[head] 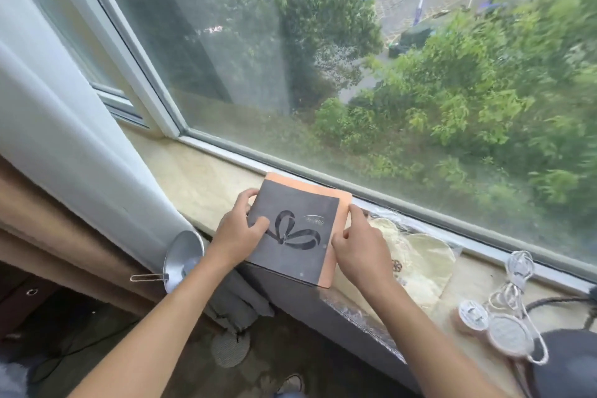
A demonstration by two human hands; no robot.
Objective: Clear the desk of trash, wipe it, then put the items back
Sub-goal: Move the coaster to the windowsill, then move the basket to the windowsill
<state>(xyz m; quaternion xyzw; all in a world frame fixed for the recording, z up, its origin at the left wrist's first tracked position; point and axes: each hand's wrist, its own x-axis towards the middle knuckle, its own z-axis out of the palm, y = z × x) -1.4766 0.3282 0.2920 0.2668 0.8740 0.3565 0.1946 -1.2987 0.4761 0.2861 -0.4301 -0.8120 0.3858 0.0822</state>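
Note:
A flat dark grey box [300, 207] with a black bow print lies on a peach-coloured box [342, 200] on the marble windowsill [200, 184]. My left hand [240, 229] grips the grey box's left edge, thumb on top and fingers curled over the side. At the stack's right edge, my right hand [358, 245] holds it with an extended finger along the peach side and the thumb at the grey lid. The stack overhangs the sill's front edge a little.
A clear plastic bag with a cream fan-shaped item [420, 262] lies right of the stack. Further right are a coiled white cord [513, 281] and two round discs [494, 329]. A metal cup with a folding handle [182, 258] sits at the left by the curtain [64, 145].

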